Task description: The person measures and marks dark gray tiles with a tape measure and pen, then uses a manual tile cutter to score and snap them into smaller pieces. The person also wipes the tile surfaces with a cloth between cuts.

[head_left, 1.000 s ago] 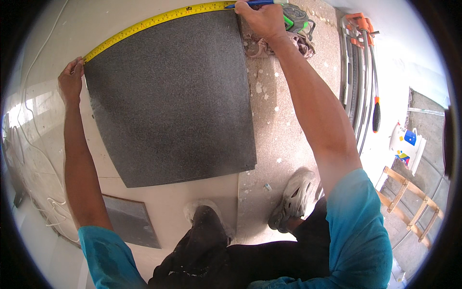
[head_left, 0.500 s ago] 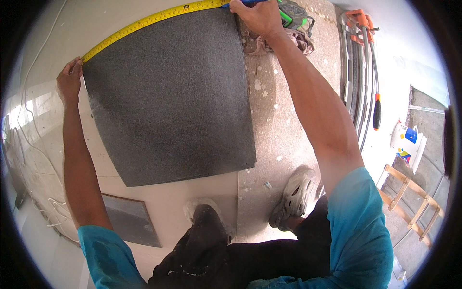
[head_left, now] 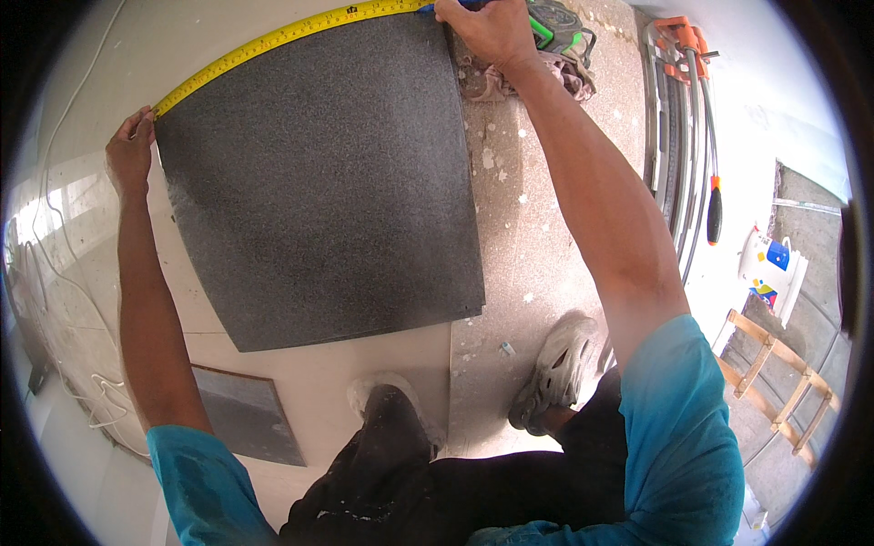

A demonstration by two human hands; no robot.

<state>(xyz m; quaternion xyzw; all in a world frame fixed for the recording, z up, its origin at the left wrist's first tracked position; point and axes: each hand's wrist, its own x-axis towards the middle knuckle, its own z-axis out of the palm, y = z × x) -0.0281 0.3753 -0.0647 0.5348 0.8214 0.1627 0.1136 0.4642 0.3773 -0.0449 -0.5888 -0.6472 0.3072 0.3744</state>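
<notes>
A dark grey speckled tile (head_left: 328,182) lies flat below my hands. Along its far edge a yellow tape measure (head_left: 291,39) is stretched out. My left hand (head_left: 131,155) is closed, pinching the end of the tape at the tile's far left corner. At the far right corner my right hand (head_left: 492,32) is closed on a slim blue pen-like marker (head_left: 428,8), its tip by the tape and the tile edge. Most of the marker is hidden by the fingers, and whether they also press the tape I cannot tell.
A green and black item (head_left: 555,25) rests on a crumpled rag (head_left: 574,80) beside my right hand. Farther right are a tile cutter (head_left: 678,118) with orange parts, a white bucket (head_left: 767,268) and a wooden ladder-like frame (head_left: 778,382). A smaller dark tile (head_left: 246,414) lies near my left forearm.
</notes>
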